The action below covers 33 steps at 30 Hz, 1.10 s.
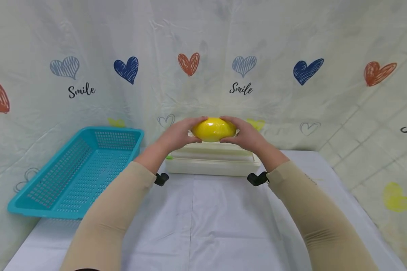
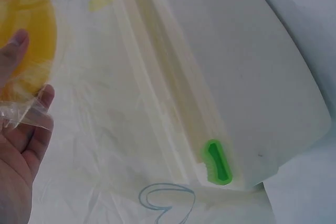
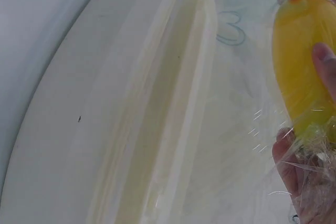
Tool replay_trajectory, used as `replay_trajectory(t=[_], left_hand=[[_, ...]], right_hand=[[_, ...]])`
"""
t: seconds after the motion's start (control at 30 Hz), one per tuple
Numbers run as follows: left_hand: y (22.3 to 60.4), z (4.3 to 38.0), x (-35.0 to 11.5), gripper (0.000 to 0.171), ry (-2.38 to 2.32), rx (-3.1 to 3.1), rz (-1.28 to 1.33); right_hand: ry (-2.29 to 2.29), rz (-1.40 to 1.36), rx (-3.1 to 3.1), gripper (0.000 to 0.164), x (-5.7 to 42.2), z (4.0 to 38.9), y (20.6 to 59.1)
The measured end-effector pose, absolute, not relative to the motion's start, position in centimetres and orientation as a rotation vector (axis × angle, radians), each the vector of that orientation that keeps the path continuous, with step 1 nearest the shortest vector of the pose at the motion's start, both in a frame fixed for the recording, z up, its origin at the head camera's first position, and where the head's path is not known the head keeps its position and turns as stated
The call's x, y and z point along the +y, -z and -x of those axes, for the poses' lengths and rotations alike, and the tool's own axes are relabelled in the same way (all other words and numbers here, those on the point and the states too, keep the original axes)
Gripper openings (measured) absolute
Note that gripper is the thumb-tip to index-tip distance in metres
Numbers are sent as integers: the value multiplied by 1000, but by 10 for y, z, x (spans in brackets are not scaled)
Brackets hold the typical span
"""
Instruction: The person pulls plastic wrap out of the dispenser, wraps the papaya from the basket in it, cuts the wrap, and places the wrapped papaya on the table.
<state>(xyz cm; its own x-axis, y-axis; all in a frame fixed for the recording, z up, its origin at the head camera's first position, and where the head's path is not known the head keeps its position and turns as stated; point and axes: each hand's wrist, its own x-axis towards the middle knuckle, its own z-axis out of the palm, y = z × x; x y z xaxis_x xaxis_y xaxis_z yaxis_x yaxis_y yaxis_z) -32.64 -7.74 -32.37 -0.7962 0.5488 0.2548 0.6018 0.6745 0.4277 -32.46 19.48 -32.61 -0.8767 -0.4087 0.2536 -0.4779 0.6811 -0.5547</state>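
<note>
Yellow piece: one glossy oval object [image 1: 214, 130], held up above the white film dispenser [image 1: 211, 166] and apart from it.
Clear film: crinkled wrap [image 3: 315, 136] lies around the yellow object; its layers cannot be counted.
Hands: two, both above the dispenser. The left hand [image 1: 180, 132] grips the object's left end between thumb and fingers; the right hand [image 1: 244, 133] grips its right end likewise.
Dispenser: one, long and white, with one green tab [image 2: 218, 162] at its left end.
Basket: one turquoise plastic basket [image 1: 140, 145], slatted with small holes, left of the dispenser.
Wrist mounts: two black pieces, one by each cuff, in front of the dispenser's two ends.
Sleeves: two, beige [image 1: 105, 214], reaching toward the dispenser from the near side.
Cloth: one white tablecloth [image 1: 203, 233] under the dispenser.
Backdrop: one printed sheet [image 1: 213, 34] behind the dispenser, showing three red hearts, two navy, two hatched light blue, and three "Smile" words, the rightmost cut off.
</note>
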Motion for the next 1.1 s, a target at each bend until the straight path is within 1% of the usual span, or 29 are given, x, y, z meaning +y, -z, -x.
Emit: replay_trajectory(t=[0.53,0.77,1.1], left_hand=[[293,324,-78,76,800,-2765,971],[282,319,-77,77,773,-2781,935],[272,310,-79,77,871,-2802,908]], right_hand=[[-1010,-695,-2812,79,193,317,291],[-975,-703,-2811,80,194,317,283],[-927,-701,-2832,79,194,309,273]])
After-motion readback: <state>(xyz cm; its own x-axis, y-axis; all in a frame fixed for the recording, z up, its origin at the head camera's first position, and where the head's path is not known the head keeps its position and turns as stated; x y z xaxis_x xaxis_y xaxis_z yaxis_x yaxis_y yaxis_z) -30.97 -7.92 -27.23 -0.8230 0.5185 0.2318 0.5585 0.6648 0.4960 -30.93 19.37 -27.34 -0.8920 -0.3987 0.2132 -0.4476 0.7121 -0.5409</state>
